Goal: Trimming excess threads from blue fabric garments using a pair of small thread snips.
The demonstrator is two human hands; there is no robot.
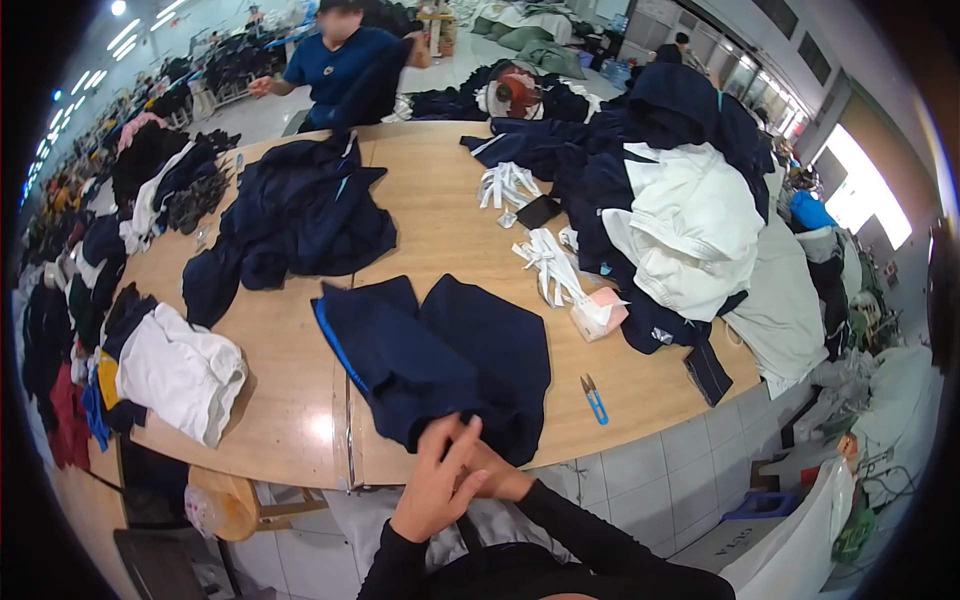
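We have the navy garment (440,350) lying at the near edge of the tabletop (290,390), right in front of the body. Its cloth looks dark and matte, with a bright blue strip (338,345) along its left edge. The far side splits into two panels with a notch between them, like a pair of shorts, and soft folds run toward us.

Our left hand (438,482) is over the near edge of the cloth, its fingers slightly parted. It covers much of our right hand (492,472), whose fingers are mostly hidden. We cannot tell whether either hand pinches the fabric. The garment's underside is out of sight.

Near our hands, the cloth reaches the tabletop's edge, leaving little room there. Bare wood opens on the left, as far as the folded white garment (185,370). On the right, a narrower bare stretch separates the cloth from the blue-handled thread snips (595,400). On the far side, a rumpled navy pile (300,210) limits the space to the left, and white garments (690,230) heap up on the right.
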